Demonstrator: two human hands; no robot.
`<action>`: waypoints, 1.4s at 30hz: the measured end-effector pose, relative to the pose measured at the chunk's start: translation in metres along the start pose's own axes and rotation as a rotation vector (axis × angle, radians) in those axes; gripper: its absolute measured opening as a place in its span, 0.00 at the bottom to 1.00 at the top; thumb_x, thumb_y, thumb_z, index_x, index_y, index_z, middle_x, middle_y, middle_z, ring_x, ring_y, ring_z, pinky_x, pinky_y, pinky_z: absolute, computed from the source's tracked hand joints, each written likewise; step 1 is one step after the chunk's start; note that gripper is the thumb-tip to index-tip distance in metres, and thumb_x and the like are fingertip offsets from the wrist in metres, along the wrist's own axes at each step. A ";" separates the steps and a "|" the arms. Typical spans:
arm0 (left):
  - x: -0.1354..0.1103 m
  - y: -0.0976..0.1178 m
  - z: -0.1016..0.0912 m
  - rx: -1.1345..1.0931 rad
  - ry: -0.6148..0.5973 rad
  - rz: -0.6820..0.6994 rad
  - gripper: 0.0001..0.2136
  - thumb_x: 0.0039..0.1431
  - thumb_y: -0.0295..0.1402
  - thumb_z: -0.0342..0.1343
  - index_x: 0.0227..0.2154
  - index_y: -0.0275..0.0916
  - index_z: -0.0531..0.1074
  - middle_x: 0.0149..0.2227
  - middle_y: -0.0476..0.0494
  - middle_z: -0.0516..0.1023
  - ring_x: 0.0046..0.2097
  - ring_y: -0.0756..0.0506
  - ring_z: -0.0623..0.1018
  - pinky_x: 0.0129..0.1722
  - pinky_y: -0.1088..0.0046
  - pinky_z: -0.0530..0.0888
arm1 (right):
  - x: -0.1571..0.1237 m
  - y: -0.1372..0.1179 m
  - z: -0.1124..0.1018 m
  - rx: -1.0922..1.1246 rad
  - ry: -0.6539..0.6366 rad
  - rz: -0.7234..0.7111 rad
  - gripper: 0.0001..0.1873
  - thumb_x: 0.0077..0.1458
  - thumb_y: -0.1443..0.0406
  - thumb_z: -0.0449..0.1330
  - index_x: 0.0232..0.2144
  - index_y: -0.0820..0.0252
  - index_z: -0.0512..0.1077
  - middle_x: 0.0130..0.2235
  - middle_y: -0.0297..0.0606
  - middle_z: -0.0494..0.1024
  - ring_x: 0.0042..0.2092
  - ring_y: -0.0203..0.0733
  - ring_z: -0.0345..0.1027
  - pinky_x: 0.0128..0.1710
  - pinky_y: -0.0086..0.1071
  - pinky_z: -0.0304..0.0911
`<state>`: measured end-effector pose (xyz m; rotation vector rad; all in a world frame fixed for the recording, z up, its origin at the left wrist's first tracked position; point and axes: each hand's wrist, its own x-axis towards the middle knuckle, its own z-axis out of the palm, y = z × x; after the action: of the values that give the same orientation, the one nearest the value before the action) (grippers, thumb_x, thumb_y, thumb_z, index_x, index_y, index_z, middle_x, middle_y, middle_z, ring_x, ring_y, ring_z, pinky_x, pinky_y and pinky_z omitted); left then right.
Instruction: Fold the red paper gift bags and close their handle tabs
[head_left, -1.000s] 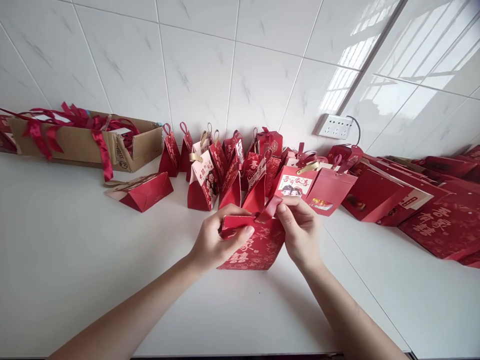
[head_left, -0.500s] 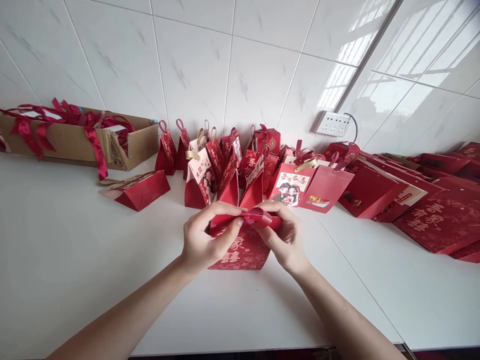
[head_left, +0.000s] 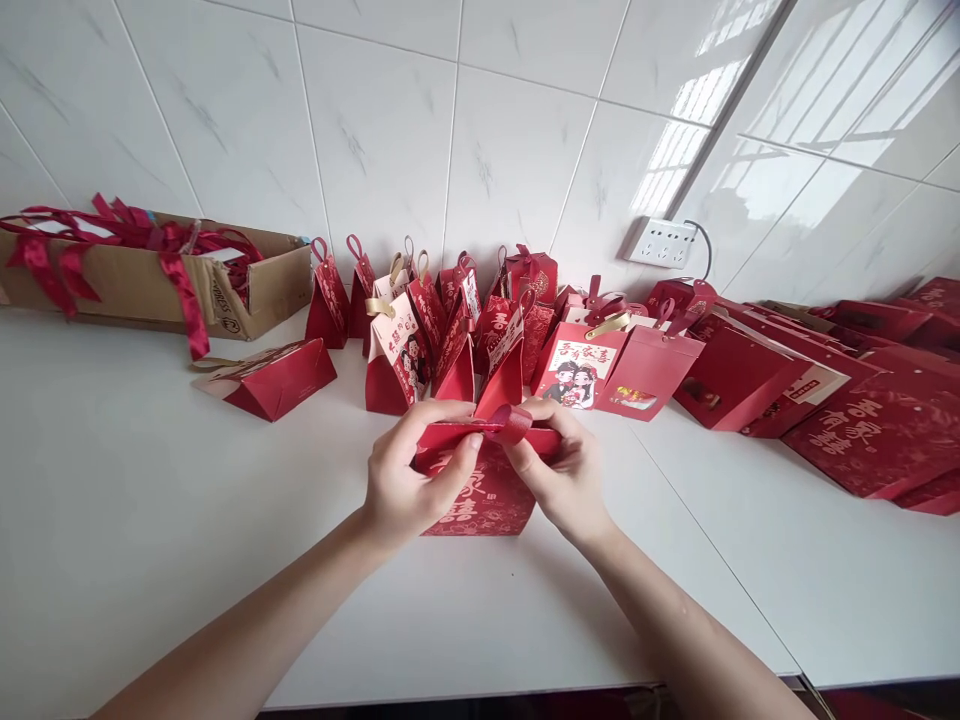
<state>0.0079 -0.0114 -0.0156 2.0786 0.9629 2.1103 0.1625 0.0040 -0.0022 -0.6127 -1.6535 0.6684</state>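
Observation:
A red gift box (head_left: 491,495) with pale lettering stands upright on the white table in front of me. My left hand (head_left: 420,470) is closed on the left part of its top edge, thumb on the near face and fingers behind. On the right part of the same edge, my right hand (head_left: 559,470) pinches the box close to the ribbon. A dark red ribbon loop (head_left: 514,424) rises from the top between my hands. Behind the box, several small red gift boxes with ribbon handles (head_left: 456,365) stand close together.
At the back left is a cardboard box (head_left: 135,290) full of red ribbons. A red gift box (head_left: 274,378) lies on its side before it. Larger gift boxes (head_left: 577,365) and stacked flat red boxes (head_left: 874,430) fill the right. A power strip (head_left: 661,243) is at the wall.
Both hands keep hold of the box's top edge. The ribbon loop between them now stands up more, and more of the top edge shows. The view has shifted slightly.

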 end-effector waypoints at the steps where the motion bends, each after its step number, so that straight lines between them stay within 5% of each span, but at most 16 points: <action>1: 0.000 0.000 0.000 0.003 0.002 0.014 0.10 0.55 0.22 0.59 0.40 0.38 0.72 0.36 0.49 0.81 0.36 0.51 0.81 0.37 0.81 0.78 | 0.000 0.000 0.000 0.004 -0.006 -0.010 0.03 0.54 0.69 0.61 0.32 0.55 0.73 0.30 0.30 0.79 0.31 0.34 0.72 0.31 0.26 0.67; 9: 0.001 -0.001 0.001 0.016 -0.022 0.049 0.07 0.58 0.22 0.57 0.38 0.38 0.72 0.33 0.48 0.80 0.34 0.51 0.80 0.35 0.79 0.78 | 0.000 0.000 -0.001 0.013 -0.020 -0.026 0.06 0.51 0.72 0.60 0.31 0.56 0.73 0.29 0.29 0.78 0.30 0.33 0.71 0.29 0.24 0.66; 17: 0.001 -0.006 -0.001 -0.013 -0.045 0.227 0.08 0.57 0.18 0.56 0.34 0.38 0.68 0.33 0.46 0.78 0.36 0.50 0.80 0.34 0.76 0.78 | 0.002 0.000 -0.001 0.021 -0.023 -0.006 0.04 0.51 0.70 0.62 0.30 0.55 0.72 0.28 0.29 0.77 0.29 0.33 0.70 0.29 0.25 0.67; 24: 0.002 -0.001 -0.002 0.064 -0.063 0.217 0.10 0.57 0.16 0.55 0.36 0.38 0.71 0.42 0.42 0.79 0.42 0.48 0.80 0.41 0.73 0.79 | 0.001 0.002 0.000 0.018 -0.002 0.040 0.02 0.53 0.65 0.63 0.29 0.55 0.74 0.27 0.31 0.77 0.28 0.34 0.69 0.28 0.27 0.66; 42: 0.007 0.000 -0.002 0.106 -0.052 0.266 0.13 0.58 0.18 0.56 0.41 0.41 0.74 0.35 0.47 0.76 0.35 0.51 0.78 0.32 0.76 0.77 | 0.001 0.002 -0.001 -0.016 -0.047 0.049 0.06 0.55 0.60 0.62 0.30 0.55 0.72 0.28 0.32 0.76 0.30 0.37 0.69 0.29 0.31 0.66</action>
<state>0.0052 -0.0092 -0.0092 2.4227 0.8520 2.1496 0.1630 0.0061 -0.0026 -0.6556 -1.6937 0.7105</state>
